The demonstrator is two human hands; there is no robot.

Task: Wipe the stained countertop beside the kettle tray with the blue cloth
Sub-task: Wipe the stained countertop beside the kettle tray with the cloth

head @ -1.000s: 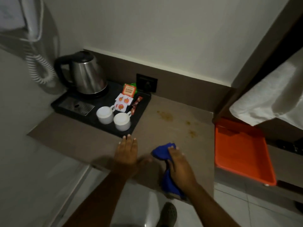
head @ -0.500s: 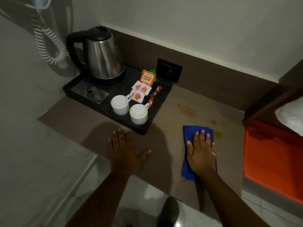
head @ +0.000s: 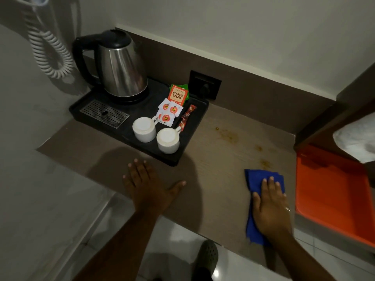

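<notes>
1. My right hand (head: 271, 205) lies flat and open, palm down on the blue cloth (head: 256, 224), pressing it to the countertop (head: 213, 165) rather than gripping it; the fingers are spread, not curled around anything
2. My left hand (head: 150, 183) is also open and flat on the bare countertop in front of the kettle tray (head: 182, 153), holding nothing; I judge it is bracing me
3. The cloth sits near the front edge, just short of the nearest brown stain (head: 265, 163); a larger stain (head: 228, 135) lies further back, beside the tray's right side
4. I take this as the start of the wipe: cloth down, stains not yet covered
5. Next I should push the cloth forward over the near stain, then up and left to the large one, keeping pressure and staying clear of the tray and the orange tray (head: 332, 195)
</notes>
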